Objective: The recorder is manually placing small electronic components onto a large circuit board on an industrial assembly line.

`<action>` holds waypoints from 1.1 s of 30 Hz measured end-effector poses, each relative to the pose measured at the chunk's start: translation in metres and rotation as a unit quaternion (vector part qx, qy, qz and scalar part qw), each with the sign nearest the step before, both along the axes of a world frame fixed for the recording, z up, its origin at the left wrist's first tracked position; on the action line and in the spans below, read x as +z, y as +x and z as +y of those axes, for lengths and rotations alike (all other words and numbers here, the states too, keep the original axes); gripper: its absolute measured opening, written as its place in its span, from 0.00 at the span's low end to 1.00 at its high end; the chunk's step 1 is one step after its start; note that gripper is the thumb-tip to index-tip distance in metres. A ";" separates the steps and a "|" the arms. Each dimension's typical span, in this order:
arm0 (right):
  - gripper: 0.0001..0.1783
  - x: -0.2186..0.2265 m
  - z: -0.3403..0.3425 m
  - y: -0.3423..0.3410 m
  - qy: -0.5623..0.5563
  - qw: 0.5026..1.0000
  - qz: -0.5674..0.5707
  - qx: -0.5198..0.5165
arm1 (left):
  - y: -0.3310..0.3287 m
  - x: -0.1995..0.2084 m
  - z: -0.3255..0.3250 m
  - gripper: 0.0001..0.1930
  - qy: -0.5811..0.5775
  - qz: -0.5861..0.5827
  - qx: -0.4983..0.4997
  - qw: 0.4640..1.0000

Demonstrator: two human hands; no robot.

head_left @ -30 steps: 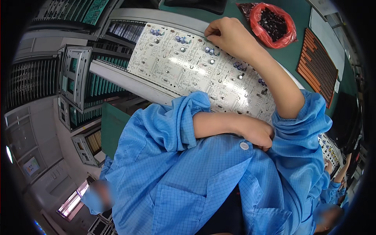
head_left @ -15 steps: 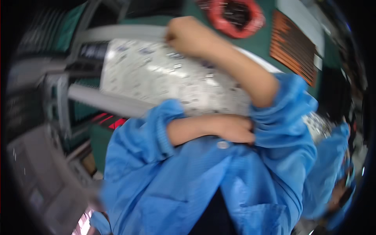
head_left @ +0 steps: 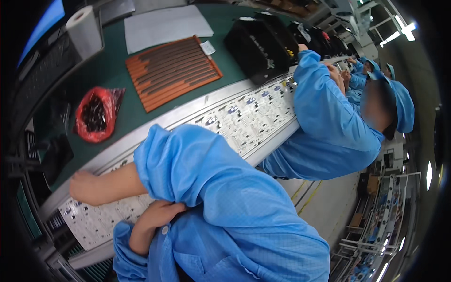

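My right hand [head_left: 85, 188] is closed in a fist at the far rail of a conveyor, its bare forearm reaching left across white circuit boards [head_left: 98, 223]. Its fingers are curled out of sight, so anything inside them is hidden. Close to my body, my left hand [head_left: 162, 214] lies by the right sleeve with loosely bent fingers and nothing visible in it. More white circuit boards populated with small parts [head_left: 249, 120] sit along the conveyor to the right, beyond my right sleeve [head_left: 202, 155].
On the green bench lie a red bag of dark parts [head_left: 96, 115], an orange slotted rack [head_left: 174, 70] and white sheets [head_left: 167, 28]. Black bins [head_left: 258, 49] stand farther right. A co-worker in blue [head_left: 329, 122] is beside the line. A white roll [head_left: 84, 33] stands far left.
The view has swung to the right, bringing the co-worker and black bins into sight. My right hand stays at the far rail and my left hand stays by the right sleeve.
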State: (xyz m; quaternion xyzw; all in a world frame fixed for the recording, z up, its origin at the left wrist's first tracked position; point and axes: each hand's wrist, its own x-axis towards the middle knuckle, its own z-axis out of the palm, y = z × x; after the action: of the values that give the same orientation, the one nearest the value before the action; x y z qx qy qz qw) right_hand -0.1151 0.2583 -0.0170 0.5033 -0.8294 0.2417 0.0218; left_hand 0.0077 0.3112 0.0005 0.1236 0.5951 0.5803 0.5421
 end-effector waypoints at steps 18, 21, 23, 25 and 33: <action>0.13 0.196 0.428 -0.139 0.181 0.664 0.147 -0.710 | -0.016 0.021 0.010 0.10 0.117 -0.097 -0.050 0.987; 0.21 0.151 0.550 -0.148 0.125 0.604 0.018 -0.787 | -0.016 0.018 0.012 0.11 0.123 -0.086 -0.055 0.987; 0.24 0.124 0.599 -0.145 0.144 0.625 -0.070 -0.764 | -0.017 0.018 0.013 0.11 0.126 -0.076 -0.056 0.988; 0.29 0.095 0.624 -0.143 0.183 0.654 -0.137 -0.721 | -0.016 0.019 0.011 0.11 0.129 -0.083 -0.051 0.987; 0.23 0.037 0.636 -0.151 0.142 0.662 -0.228 -0.700 | -0.015 0.019 0.010 0.12 0.120 -0.103 -0.042 0.987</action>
State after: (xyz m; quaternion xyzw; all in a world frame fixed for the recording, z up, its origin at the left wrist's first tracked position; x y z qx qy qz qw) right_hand -0.2657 0.8948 0.0197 -0.2993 -0.9404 0.1418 -0.0769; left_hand -0.0077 0.3212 0.0197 0.1524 0.4564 0.6337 0.6057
